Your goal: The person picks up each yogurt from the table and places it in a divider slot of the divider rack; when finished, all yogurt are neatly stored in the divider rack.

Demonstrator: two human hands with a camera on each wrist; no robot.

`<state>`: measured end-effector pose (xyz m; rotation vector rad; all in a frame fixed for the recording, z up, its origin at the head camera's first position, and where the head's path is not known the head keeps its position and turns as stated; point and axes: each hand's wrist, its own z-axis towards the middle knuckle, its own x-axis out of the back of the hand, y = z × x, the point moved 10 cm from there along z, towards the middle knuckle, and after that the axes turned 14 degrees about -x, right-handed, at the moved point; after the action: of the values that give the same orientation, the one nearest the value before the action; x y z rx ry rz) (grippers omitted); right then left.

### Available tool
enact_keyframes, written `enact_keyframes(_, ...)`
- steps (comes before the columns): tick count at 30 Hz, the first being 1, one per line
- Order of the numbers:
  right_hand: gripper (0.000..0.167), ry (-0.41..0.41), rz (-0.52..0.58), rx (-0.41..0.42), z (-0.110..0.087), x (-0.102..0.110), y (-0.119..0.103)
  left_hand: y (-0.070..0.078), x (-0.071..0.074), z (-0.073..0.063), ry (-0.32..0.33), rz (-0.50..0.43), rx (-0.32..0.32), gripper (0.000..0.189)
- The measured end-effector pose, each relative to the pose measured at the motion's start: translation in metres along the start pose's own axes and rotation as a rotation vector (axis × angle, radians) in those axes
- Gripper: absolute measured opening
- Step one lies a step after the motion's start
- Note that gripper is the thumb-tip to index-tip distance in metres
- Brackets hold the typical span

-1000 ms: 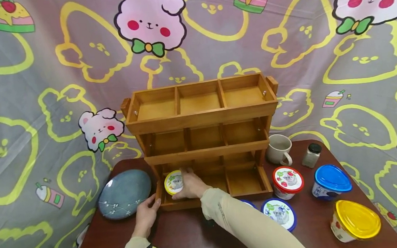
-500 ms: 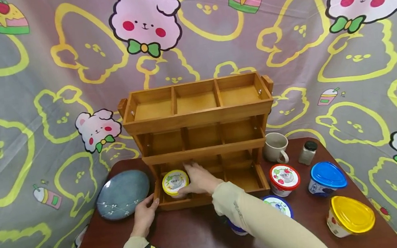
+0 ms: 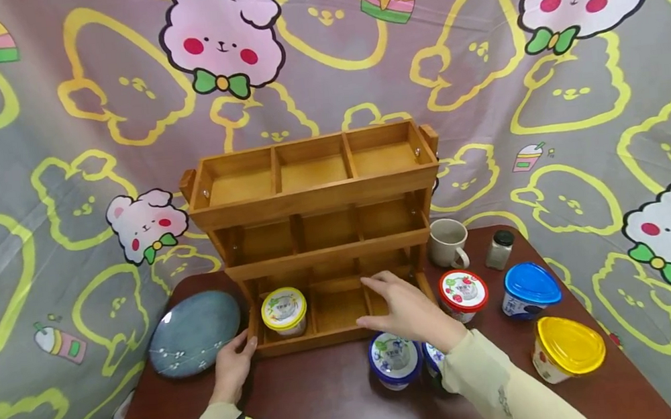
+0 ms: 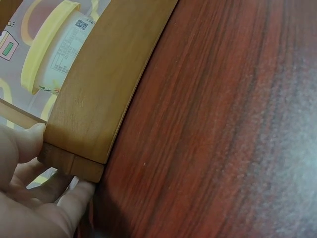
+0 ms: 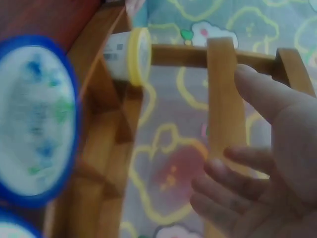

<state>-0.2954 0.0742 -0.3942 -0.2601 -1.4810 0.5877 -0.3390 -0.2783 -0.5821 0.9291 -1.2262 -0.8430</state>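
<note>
A three-tier wooden shelf (image 3: 316, 196), each tier split into compartments, stands on the dark red table. A tub with a yellow lid (image 3: 284, 307) sits upright in its bottom left compartment. My left hand (image 3: 233, 369) holds the bottom tier's left front corner; the left wrist view shows the thumb (image 4: 32, 141) on top and fingers at its end. My right hand (image 3: 408, 309) is in the air before the bottom tier's right part, fingers spread, holding nothing. Just below it stands a blue-rimmed tub (image 3: 395, 357), with a second blue-rimmed tub (image 3: 433, 356) partly hidden by the right arm.
A blue-grey plate (image 3: 195, 331) lies left of the shelf. On the right are a red-lidded tub (image 3: 463, 291), a mug (image 3: 448, 242), a black-capped jar (image 3: 500, 249), a blue-lidded tub (image 3: 531, 290) and a yellow-lidded tub (image 3: 567, 347). A patterned cloth (image 3: 324, 89) hangs behind.
My right hand has let go of the yellow-lidded tub in the bottom left compartment and moved right. My left hand stays at the shelf corner. The head view has shifted slightly.
</note>
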Motion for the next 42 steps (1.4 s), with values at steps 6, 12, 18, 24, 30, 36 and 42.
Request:
enact_keyframes(6, 0.085, -0.002, 0.084, -0.155, -0.029, -0.021, 0.037, 0.002, 0.001, 0.000, 0.009, -0.012, -0.011, 0.049)
enact_keyframes(12, 0.092, 0.041, 0.071, -0.154, -0.046, -0.045, 0.052, 0.005, -0.001, -0.001, 0.009, -0.015, -0.018, 0.049)
enact_keyframes(18, 0.104, -0.002, -0.021, -0.135, -0.055, -0.063, 0.054, 0.006, -0.001, -0.002, 0.001, -0.009, -0.007, 0.050)
enact_keyframes(24, 0.105, -0.048, -0.047, -0.119, -0.059, -0.071, 0.048, 0.004, -0.002, -0.002, 0.001, -0.006, -0.001, 0.051)
enact_keyframes(30, 0.110, -0.076, 0.003, -0.115, -0.061, -0.081, 0.042, 0.000, -0.003, -0.003, 0.003, -0.012, 0.011, 0.051)
enact_keyframes(36, 0.122, -0.068, 0.117, -0.158, -0.061, -0.098, 0.047, 0.001, -0.003, -0.003, 0.013, -0.033, -0.008, 0.051)
enact_keyframes(42, 0.125, 0.015, 0.275, -0.221, -0.067, -0.111, 0.059, 0.003, -0.003, -0.005, 0.012, -0.027, -0.012, 0.051)
